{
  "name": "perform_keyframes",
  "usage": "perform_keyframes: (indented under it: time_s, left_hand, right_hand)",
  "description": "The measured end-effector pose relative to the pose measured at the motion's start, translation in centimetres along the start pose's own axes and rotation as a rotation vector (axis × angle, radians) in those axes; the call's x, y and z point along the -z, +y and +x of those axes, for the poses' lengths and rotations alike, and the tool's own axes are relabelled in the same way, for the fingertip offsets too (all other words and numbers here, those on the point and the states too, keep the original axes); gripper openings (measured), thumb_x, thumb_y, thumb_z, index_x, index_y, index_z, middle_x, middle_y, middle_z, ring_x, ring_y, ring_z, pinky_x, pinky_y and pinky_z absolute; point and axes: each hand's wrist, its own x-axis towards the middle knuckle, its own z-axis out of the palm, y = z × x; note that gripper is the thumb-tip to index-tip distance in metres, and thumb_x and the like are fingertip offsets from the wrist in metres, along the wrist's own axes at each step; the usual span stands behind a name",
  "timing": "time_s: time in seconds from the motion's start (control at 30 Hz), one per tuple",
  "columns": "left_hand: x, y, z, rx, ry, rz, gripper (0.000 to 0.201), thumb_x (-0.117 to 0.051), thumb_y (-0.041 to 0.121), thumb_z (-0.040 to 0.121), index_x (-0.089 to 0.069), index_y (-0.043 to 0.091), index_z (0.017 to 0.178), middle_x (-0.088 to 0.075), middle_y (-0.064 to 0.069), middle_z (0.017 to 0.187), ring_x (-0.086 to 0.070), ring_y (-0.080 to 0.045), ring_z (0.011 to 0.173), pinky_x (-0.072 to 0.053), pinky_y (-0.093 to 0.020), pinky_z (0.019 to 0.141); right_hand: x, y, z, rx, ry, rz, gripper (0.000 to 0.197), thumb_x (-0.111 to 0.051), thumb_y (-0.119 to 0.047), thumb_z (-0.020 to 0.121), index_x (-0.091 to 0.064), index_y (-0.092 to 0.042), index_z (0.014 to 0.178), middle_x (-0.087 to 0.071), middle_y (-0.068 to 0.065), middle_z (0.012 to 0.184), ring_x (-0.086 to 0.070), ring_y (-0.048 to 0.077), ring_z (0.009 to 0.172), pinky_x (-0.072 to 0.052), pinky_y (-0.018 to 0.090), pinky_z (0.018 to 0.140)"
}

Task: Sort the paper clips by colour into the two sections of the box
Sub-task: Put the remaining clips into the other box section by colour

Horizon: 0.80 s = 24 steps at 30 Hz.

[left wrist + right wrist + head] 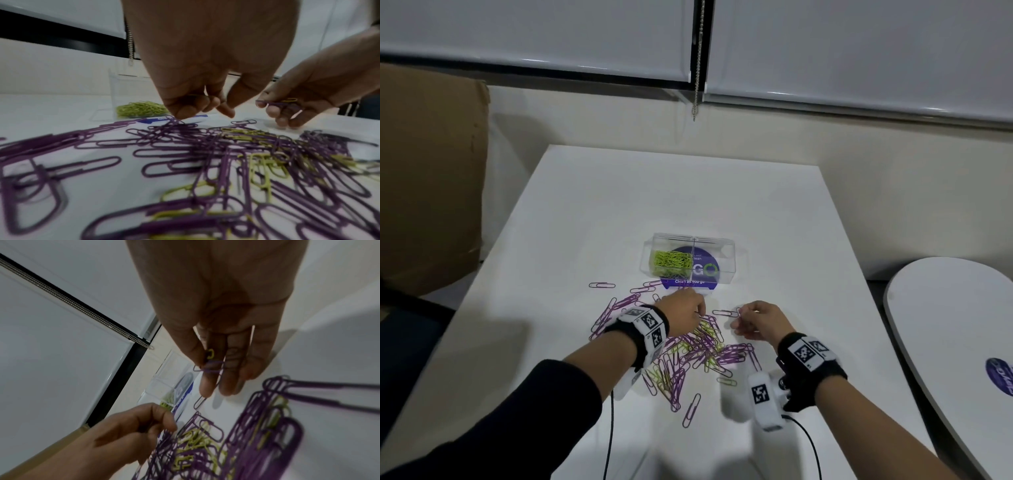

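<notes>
Pinching purple and green clips [211, 365], the right hand [760, 322] hovers beside the pile [688, 349]; left hand [683, 313] curls fingertips onto it, grip unclear. Box [690, 258] beyond.

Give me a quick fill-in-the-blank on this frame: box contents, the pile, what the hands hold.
1. The clips already in the box are all ____.
2. They lie in its ____ section, seen from the head view.
3. Most clips in the loose pile on the table are ____.
4. The right hand pinches a purple clip and a ____ one.

Missing words: green; left; purple; green
</notes>
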Motion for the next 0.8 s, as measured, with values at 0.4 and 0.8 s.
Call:
perform_keyframes:
  time_s: [0.4,0.8]
  left_hand:
    - [0.8,0.3,0.1,-0.021,-0.001,0.089,0.021,-0.043,0.015,0.094,-0.060,0.004,0.098,-0.058,-0.013,0.106,-0.055,-0.027,0.095,-0.043,-0.035,0.086]
    - [0.5,-1.1,-1.0,0.085,0.058,-0.297,0.013,-0.037,0.015,0.096,-0.046,0.011,0.088,-0.051,-0.004,0.082,-0.047,-0.020,0.077,-0.034,-0.027,0.063]
  right_hand:
    - [0.3,0.4,0.5,0.222,0.123,-0.300,0.027,-0.057,-0.006,0.087,-0.058,-0.019,0.064,-0.062,-0.001,0.067,-0.058,0.014,0.065,-0.049,0.023,0.070]
    - [-4.1,-0.4,-0.2,0.268,-0.020,-0.877,0.020,-0.057,-0.024,0.089,-0.064,-0.008,0.098,-0.063,0.009,0.108,-0.059,0.025,0.100,-0.043,0.029,0.080]
